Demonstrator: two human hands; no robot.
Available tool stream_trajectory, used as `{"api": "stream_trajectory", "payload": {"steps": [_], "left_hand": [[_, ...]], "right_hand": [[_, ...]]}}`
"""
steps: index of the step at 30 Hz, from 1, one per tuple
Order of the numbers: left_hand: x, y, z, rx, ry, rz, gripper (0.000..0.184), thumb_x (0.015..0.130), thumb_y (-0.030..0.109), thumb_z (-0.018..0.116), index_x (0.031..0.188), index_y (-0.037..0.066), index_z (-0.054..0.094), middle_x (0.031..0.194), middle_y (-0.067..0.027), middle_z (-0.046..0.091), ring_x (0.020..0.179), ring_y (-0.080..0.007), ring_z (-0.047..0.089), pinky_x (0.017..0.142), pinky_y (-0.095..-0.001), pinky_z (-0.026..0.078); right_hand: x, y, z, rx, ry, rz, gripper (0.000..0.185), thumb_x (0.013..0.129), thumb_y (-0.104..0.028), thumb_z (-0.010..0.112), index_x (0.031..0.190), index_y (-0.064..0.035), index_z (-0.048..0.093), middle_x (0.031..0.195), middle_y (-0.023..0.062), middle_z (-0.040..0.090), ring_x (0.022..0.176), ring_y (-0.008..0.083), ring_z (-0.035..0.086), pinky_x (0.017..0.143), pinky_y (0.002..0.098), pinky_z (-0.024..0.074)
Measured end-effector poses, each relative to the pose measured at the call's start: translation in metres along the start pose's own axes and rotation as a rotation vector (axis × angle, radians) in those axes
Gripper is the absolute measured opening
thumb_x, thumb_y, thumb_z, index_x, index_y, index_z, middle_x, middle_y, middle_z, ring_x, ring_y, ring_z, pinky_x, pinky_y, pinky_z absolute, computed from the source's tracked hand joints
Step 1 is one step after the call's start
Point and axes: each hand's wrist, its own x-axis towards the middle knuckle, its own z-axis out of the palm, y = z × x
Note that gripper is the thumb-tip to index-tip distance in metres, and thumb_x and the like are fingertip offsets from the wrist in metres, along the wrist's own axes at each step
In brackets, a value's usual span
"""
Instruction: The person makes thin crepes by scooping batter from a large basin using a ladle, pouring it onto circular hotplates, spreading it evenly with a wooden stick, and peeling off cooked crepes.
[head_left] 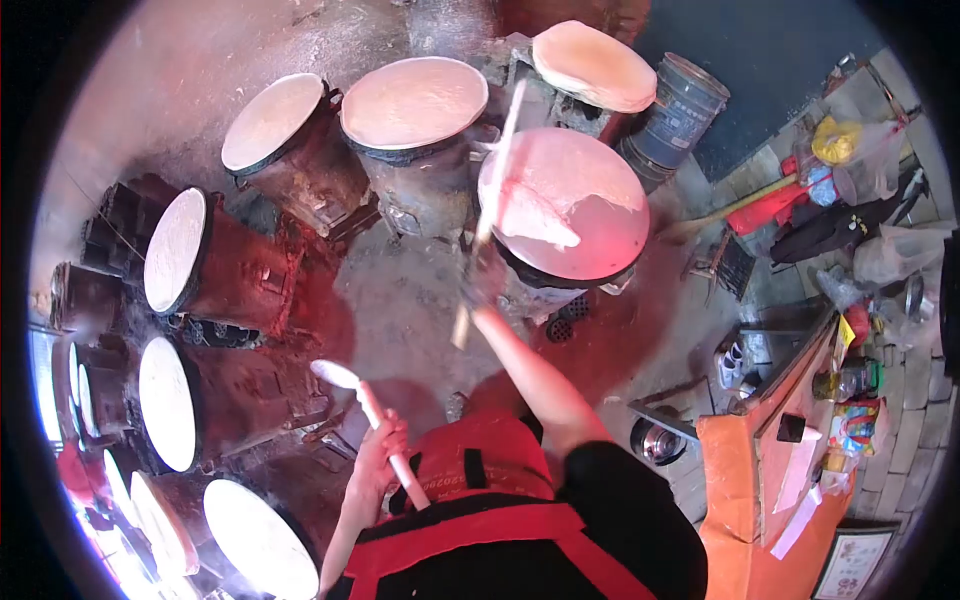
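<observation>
My left hand (378, 452) is closed round the pale handle of a ladle (338, 374), whose head is coated in white batter. It is close to my red apron (500, 455). My right arm reaches forward, and my right hand (478, 292), dark and blurred, grips a long wooden spreader (503, 165). The spreader's blade, smeared white, crosses the left edge of a round griddle (610, 235). On that griddle, pale batter (545, 215) covers part of the surface with an uneven edge. A stack of round flatbreads (595, 65) is beyond it.
Several drum stoves with white-covered griddles curve round my left, including a far one (415, 100) and a left one (168, 405). A blue metal drum (682, 108) is at the back right. An orange-covered table (730, 480), a broom (725, 212) and plastic bags (885, 255) are right.
</observation>
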Motion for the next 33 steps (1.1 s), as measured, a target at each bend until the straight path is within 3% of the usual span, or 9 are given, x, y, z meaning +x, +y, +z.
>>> {"api": "stream_trajectory", "payload": {"steps": [6,13,16,18,21,23,25,27,33], "left_hand": [[-0.044,0.004,-0.024,-0.135,0.131,0.109,0.003,0.089,0.011,0.050,0.091,0.010,0.049,0.066,0.0026,0.043,0.043,-0.0046,0.036,0.044,-0.0242,0.041],[-0.016,0.010,-0.040,0.002,0.154,0.069,0.019,0.087,0.010,0.051,0.104,0.002,0.052,0.094,-0.0087,0.062,0.053,-0.0037,0.043,0.046,-0.0158,0.039],[0.000,0.013,-0.024,-0.042,0.069,0.003,0.019,0.086,0.006,0.053,0.104,0.000,0.051,0.094,-0.0091,0.061,0.056,-0.0033,0.046,0.044,-0.0132,0.037],[0.006,0.011,-0.017,-0.009,0.050,0.006,0.016,0.086,0.006,0.055,0.101,0.001,0.052,0.091,-0.0091,0.060,0.053,-0.0028,0.045,0.042,-0.0129,0.036],[0.007,0.010,0.001,0.047,0.045,0.026,0.011,0.086,0.010,0.058,0.093,0.003,0.052,0.086,-0.0079,0.061,0.052,-0.0020,0.044,0.043,-0.0139,0.035],[0.009,0.006,0.011,0.138,0.063,0.048,0.012,0.085,0.011,0.059,0.090,0.005,0.051,0.084,-0.0073,0.061,0.052,-0.0025,0.044,0.043,-0.0150,0.035],[0.012,0.000,0.025,0.240,0.108,0.078,0.013,0.083,0.012,0.062,0.087,0.007,0.050,0.083,-0.0070,0.062,0.052,-0.0035,0.044,0.043,-0.0168,0.035],[0.015,-0.007,0.042,0.333,0.116,0.101,0.015,0.083,0.014,0.062,0.090,0.007,0.050,0.086,-0.0069,0.062,0.051,-0.0029,0.043,0.042,-0.0154,0.035],[0.029,-0.022,0.057,0.412,0.091,0.069,0.015,0.082,0.013,0.063,0.091,0.005,0.055,0.090,-0.0079,0.063,0.052,-0.0026,0.042,0.042,-0.0151,0.034]], "right_hand": [[0.048,-0.016,0.092,0.061,0.383,0.109,0.036,0.091,-0.017,0.043,0.125,-0.0052,0.044,0.079,0.0083,0.055,0.065,0.0159,0.052,0.057,0.0286,0.0416],[-0.056,-0.009,-0.017,1.017,0.088,0.492,0.040,0.093,-0.029,0.040,0.133,-0.0238,0.038,0.054,-0.0029,0.040,0.039,0.0112,0.042,0.032,0.0250,0.0353],[-0.070,-0.068,-0.086,0.742,0.063,0.722,0.042,0.093,-0.032,0.043,0.133,-0.0223,0.038,0.056,-0.0014,0.043,0.039,0.0129,0.044,0.033,0.0270,0.0374],[-0.058,-0.012,-0.107,-0.049,0.292,-0.013,0.043,0.092,-0.034,0.042,0.133,-0.0248,0.035,0.066,0.0005,0.049,0.047,0.0130,0.048,0.036,0.0272,0.0397],[-0.048,-0.058,-0.135,0.360,0.193,0.561,0.047,0.090,-0.036,0.045,0.132,-0.0181,0.035,0.091,0.0035,0.055,0.073,0.0151,0.055,0.053,0.0321,0.0475],[-0.024,-0.068,-0.116,0.685,0.269,0.456,0.052,0.089,-0.034,0.049,0.134,-0.0125,0.031,0.092,0.0004,0.056,0.069,0.0107,0.055,0.050,0.0294,0.0466],[0.003,0.063,-0.106,0.472,0.007,0.404,0.040,0.088,-0.037,0.050,0.123,-0.0178,0.046,0.084,0.0014,0.058,0.064,0.0099,0.053,0.046,0.0281,0.0440],[-0.023,0.054,-0.110,0.109,-0.135,0.257,0.036,0.088,-0.036,0.050,0.121,-0.0211,0.048,0.076,0.0027,0.058,0.049,0.0105,0.047,0.038,0.0257,0.0383],[-0.065,-0.033,-0.233,0.496,-0.114,0.705,0.037,0.086,-0.048,0.046,0.076,-0.0135,0.053,0.049,0.0037,0.048,0.030,0.0164,0.039,0.028,0.0274,0.0294]]}}
